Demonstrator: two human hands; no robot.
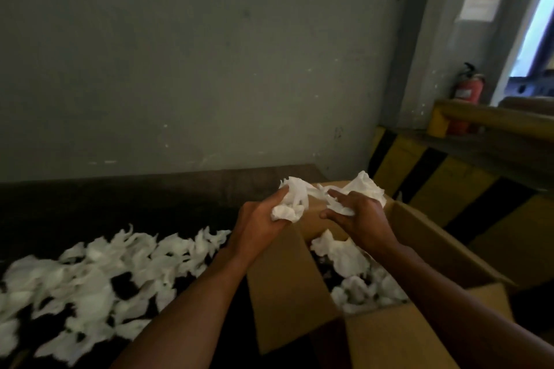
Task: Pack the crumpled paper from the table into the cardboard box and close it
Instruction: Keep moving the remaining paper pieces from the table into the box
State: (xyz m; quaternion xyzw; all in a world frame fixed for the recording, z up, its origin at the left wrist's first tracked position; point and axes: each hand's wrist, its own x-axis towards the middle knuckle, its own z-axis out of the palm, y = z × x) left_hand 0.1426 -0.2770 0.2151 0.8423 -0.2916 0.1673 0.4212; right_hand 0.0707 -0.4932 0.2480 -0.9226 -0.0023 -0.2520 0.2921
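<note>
An open cardboard box (287,287) stands at the right of the dark table (126,198), flaps up, with several crumpled white papers (350,260) lying inside. My left hand (257,222) is closed around a wad of white paper (290,204) above the box's far left corner. Over the opening, my right hand (359,216) grips another white wad (365,186). A thin strip of paper links the two wads. A large heap of crumpled paper (99,275) covers the table to the left of the box.
A grey wall rises just behind the table. To the right runs a yellow-and-black striped barrier (431,177) with a yellow rail, and a red fire extinguisher (467,90) stands beyond it.
</note>
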